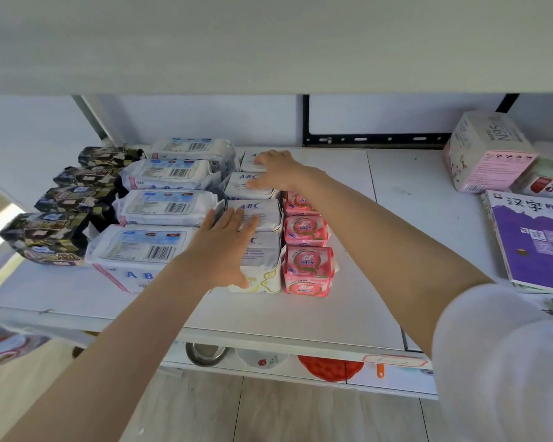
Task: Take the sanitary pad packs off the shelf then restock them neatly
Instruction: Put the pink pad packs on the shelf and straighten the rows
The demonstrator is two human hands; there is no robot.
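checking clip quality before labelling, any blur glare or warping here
Head view: the wide-angle lens slants the shelf edge and stretches the corners; a blown-out bright patch at far left; the sleeve at lower right is soft and washed out; print on the ABC packs and pink packs is readable.

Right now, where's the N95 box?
Head view: the N95 box sits at the far right of the shelf, near the back wall, just behind the purple book.
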